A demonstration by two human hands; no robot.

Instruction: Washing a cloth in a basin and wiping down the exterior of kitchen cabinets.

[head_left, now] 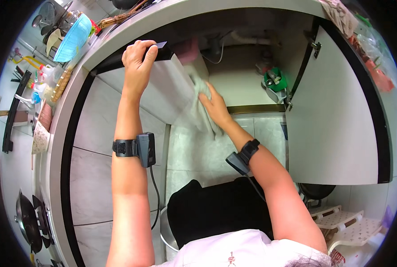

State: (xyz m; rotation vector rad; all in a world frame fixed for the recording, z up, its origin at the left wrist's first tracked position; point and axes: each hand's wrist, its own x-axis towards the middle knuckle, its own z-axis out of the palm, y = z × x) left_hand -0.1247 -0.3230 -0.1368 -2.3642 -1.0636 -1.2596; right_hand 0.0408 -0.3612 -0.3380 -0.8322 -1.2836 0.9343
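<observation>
My left hand (139, 61) grips the dark top edge of a partly swung-out white cabinet door (171, 86) at the upper left of centre. A pale grey-green cloth (203, 110) is bunched in my right hand (215, 103), against the free side of that door. The cloth is slightly blurred and its lower end hangs down over the tiled floor. Below the counter, the cabinet interior (236, 80) shows between this door and a second white door (332, 110) that stands wide at the right.
A green container (278, 80) with small items sits inside the cabinet near the right hinge. Pipes and a pink item (186, 51) are farther back. A metal basin (167, 230) stands by my legs. A white perforated rack (348, 227) is at the lower right.
</observation>
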